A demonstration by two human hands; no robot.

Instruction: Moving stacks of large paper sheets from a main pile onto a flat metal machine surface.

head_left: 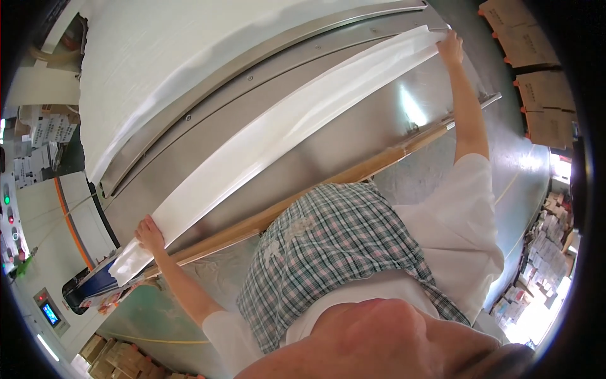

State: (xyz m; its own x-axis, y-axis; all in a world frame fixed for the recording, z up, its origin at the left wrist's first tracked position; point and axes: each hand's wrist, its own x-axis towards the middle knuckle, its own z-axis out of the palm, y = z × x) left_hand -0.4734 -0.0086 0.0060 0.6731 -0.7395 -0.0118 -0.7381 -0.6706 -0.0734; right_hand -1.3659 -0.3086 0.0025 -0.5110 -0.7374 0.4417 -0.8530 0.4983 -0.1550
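Note:
A long, folded strip of thin white sheet (278, 136) stretches diagonally across the steel table (353, 136) in front of me. My left hand (149, 235) is closed on it near its left end, with a short tail of it hanging past my fingers. At the far right end, my right hand (451, 48) grips the other end with the arm reaching out. What the sheet is made of, cloth or film, I cannot tell. Behind the strip runs a raised metal bar (252, 60), and beyond that bar lies a wide white sheet (158, 57).
A wooden strip (341, 178) edges the table close to my body. On the left stand a machine panel with lit buttons (9, 208) and a small screen (50, 312). Cardboard boxes (549, 95) are stacked at the right; more boxes (113, 360) sit at the lower left.

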